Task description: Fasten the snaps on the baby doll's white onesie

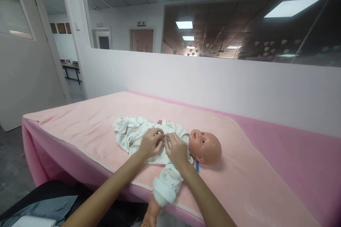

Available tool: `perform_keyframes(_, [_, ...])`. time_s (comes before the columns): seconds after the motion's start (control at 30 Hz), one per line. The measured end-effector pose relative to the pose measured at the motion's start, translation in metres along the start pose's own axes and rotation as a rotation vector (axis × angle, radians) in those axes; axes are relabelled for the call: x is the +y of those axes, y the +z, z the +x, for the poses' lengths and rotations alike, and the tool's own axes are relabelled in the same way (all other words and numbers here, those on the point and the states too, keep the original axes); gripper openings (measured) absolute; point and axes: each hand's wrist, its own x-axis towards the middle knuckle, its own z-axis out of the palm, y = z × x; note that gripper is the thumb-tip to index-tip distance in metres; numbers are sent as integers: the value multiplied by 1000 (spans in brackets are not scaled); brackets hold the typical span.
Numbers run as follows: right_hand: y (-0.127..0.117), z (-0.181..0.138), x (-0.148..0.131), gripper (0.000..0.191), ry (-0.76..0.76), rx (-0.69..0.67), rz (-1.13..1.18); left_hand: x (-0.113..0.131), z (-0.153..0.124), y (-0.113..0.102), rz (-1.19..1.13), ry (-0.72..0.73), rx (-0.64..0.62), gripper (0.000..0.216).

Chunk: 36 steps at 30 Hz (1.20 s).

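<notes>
A baby doll (209,147) lies on its back across the pink-covered table, its head to the right. It wears a white printed baby outfit (133,133). Over the doll's chest, my left hand (152,142) has its fingers bent and pinched on the front of the outfit. Close beside it, my right hand (176,148) pinches the cloth too, the fingertips of both hands nearly meeting. Whether a fastener lies between the fingers is too small to tell. One doll arm (153,211) in a cuffed sleeve hangs over the table's near edge.
A peach cloth (87,120) over a pink cover (293,138) spreads across the table. Behind it runs a low white wall (213,81) with a window above. A blue strip (197,166) shows beneath the doll's neck. At the left stands a door (29,60).
</notes>
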Motion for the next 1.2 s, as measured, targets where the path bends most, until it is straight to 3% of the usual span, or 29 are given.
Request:
perform_keyframes(0.57, [2,1,0,18,-5,34,2,9,-1,-9,40,-57,-40,22])
perform_keyframes(0.7, [1,1,0,17,-12,42,1,17,-14,-17,-12,-129,-84,30])
perform_keyframes(1.0, [2,1,0,16,-17,37,10,30,-53,-28,75,-109,-222,64])
perform_keyframes(1.2, [2,2,0,16,-22,34,8,36,-73,-41,95,-127,-273,61])
